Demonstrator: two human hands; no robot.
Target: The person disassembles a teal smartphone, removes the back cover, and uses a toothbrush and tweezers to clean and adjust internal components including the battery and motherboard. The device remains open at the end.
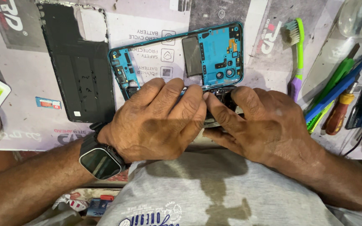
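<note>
My left hand (156, 121) and my right hand (260, 121) are both closed around a dark opened phone body (223, 100), mostly hidden under the fingers. My thumbs and forefingers meet over its top edge. Just beyond it lies a teal phone mid-frame (218, 54) on the mat. A black phone back cover (78, 62) lies to the left. A black smartwatch (101, 161) is on my left wrist.
A green and purple toothbrush (298, 50) lies right of the teal frame. Screwdrivers and pens (340, 96) crowd the right edge, with a clear bottle (357, 16) at top right. A small blue card (47, 103) lies at left. The printed work mat (17, 83) covers the bench.
</note>
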